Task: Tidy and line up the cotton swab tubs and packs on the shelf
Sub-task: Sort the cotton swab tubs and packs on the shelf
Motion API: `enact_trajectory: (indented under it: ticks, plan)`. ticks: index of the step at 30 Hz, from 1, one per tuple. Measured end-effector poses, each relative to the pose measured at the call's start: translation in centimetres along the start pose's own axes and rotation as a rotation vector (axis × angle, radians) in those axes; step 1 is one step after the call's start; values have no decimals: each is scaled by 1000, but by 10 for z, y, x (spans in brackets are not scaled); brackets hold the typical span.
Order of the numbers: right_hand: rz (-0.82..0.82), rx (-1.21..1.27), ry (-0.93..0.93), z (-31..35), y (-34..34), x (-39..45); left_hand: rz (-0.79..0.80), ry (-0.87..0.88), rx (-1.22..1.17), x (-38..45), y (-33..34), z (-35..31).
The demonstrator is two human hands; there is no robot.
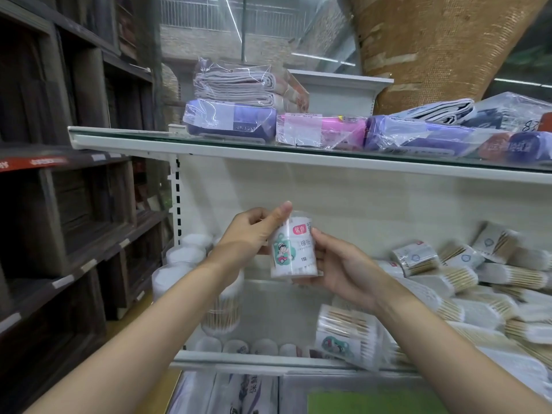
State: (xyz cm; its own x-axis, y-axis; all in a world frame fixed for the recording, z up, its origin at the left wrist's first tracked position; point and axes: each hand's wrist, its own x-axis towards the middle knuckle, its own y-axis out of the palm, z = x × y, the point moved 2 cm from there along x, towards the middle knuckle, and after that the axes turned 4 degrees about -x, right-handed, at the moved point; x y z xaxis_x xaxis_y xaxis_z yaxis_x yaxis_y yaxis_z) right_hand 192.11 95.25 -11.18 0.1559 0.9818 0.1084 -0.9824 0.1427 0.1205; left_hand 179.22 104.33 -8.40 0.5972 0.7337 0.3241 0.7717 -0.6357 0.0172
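I hold a round cotton swab tub [294, 249] upright in the air above the middle shelf [268, 358]; it is clear, with a cartoon label. My left hand [249, 234] grips its upper left side, thumb up by the lid. My right hand [340, 264] cups its lower right side and base. Several more tubs [185, 255] stand at the shelf's left end, partly hidden by my left arm. A square swab pack [348, 336] lies tilted at the shelf front, and a loose heap of swab packs [466, 279] covers the right side.
The glass upper shelf [209, 141] carries bagged towels and purple and pink packs. Dark wooden shelving [59, 204] fills the left side. Small tubs [239, 346] line the middle shelf's front edge. Packaged goods lie on the shelf below.
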Motion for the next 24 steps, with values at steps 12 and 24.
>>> enact_trajectory:
  ticks: [12, 24]
  plan:
    - [-328, -228, -178, -4, 8, 0, -103, 86, 279, 5, -7, 10]
    - [-408, -363, -303, 10, 12, -8, 322, -136, -69, 24, -29, 5]
